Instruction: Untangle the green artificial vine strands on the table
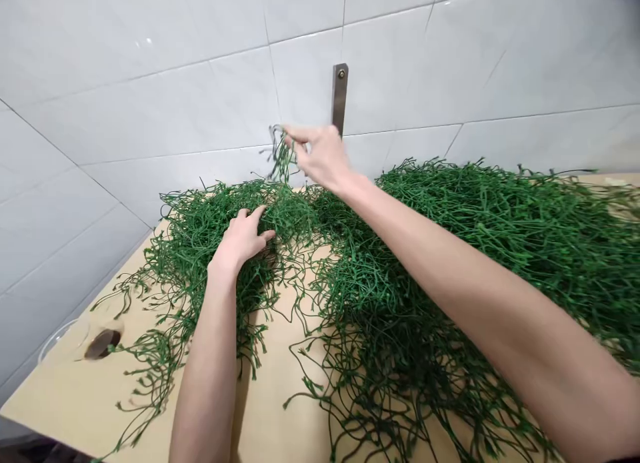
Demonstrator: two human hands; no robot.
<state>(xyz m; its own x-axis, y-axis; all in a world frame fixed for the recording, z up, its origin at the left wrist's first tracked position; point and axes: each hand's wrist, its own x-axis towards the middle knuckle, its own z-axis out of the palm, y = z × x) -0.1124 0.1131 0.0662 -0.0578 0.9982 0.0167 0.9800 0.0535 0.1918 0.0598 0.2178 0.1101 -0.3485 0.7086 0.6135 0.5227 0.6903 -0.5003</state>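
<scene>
Thin green strands with small forked tips, like artificial plant stems, lie in tangled heaps on a light wooden board. My left hand (243,238) rests on the left heap (200,230), its fingers apart and nothing gripped. Raised above the back of the heaps, my right hand (320,153) pinches a small bunch of green strands (283,158) between thumb and fingers. That bunch hangs down and is partly blurred. A larger heap (500,230) spreads out to the right, partly hidden behind my right forearm.
White tiled walls (200,116) stand behind and to the left. A metal bracket (340,96) is bolted to the back wall behind my right hand. The wooden board (280,383) has a round hole (103,344) near its left edge. Loose strands straggle between the heaps.
</scene>
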